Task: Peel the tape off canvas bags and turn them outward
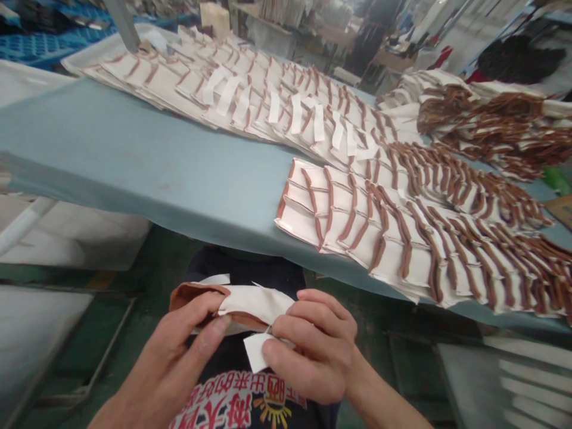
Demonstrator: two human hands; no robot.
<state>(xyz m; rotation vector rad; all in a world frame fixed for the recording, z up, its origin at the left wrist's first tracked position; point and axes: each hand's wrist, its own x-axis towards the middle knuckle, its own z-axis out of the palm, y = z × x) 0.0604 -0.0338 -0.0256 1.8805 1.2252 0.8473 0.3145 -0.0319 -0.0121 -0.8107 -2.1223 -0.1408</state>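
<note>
My left hand [183, 339] grips a folded white piece with a brown edge [243, 304], thumb on top, held below the table's near edge. My right hand [308, 345] pinches the same piece from the right; a small white strip [255, 351] hangs under its fingertips. Both hands are closed on the piece, in front of my dark printed shirt.
A pale blue table [147, 167] carries long overlapping rows of white pieces with brown trim [402, 232], some with white strips on them [277, 107]. A further heap [487, 119] lies at the far right. White bins stand at the left [67, 238].
</note>
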